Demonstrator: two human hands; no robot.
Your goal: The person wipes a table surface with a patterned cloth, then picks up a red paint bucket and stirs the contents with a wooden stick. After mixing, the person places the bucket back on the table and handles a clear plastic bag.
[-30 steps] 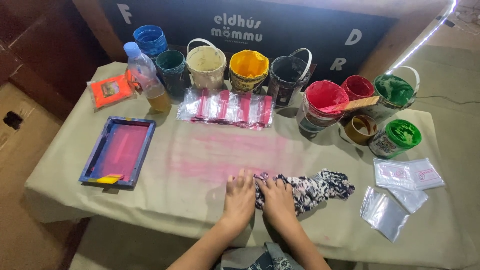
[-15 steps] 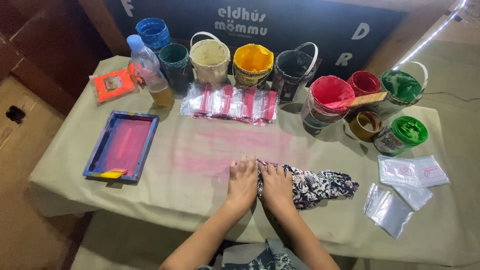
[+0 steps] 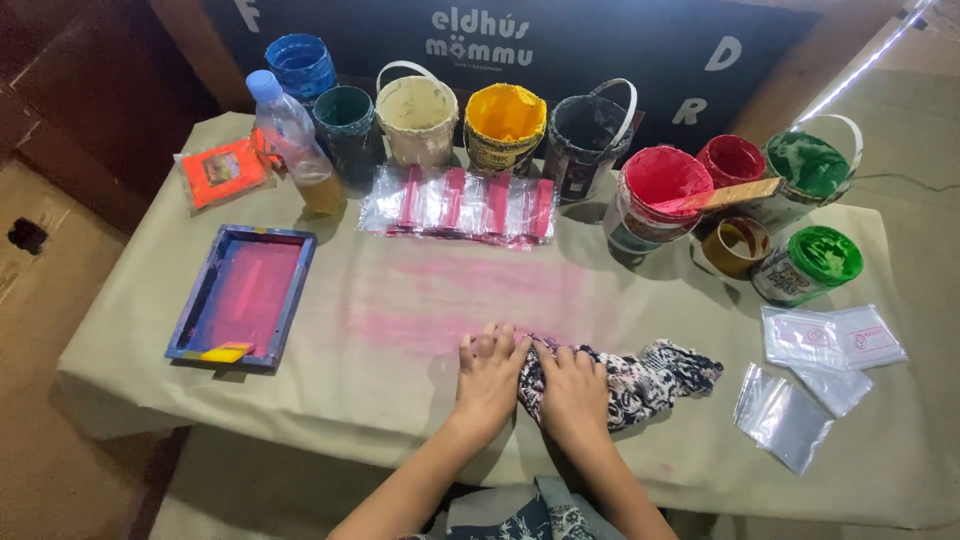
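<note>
A crumpled black-and-white patterned cloth [image 3: 650, 378] lies on the olive-covered table [image 3: 400, 420] near its front edge. My left hand [image 3: 490, 375] rests flat on the table with its fingers against the cloth's left end. Beside it, my right hand [image 3: 573, 392] presses down on top of the cloth. A faint pink stain [image 3: 440, 300] spreads over the table cover just beyond both hands.
Several paint buckets stand along the back: blue [image 3: 300, 65], teal [image 3: 345, 115], cream [image 3: 417, 115], yellow [image 3: 505, 120], black [image 3: 585, 125], red [image 3: 655, 190], green [image 3: 805, 165]. A plastic bottle [image 3: 295, 140], printing frame [image 3: 245, 297], pink plastic packets [image 3: 460, 205] and clear bags [image 3: 820, 370] lie around.
Both hands stay on the cloth's left end, bunching it slightly more. The camera has tilted, so the whole table sits a little lower and closer in view.
</note>
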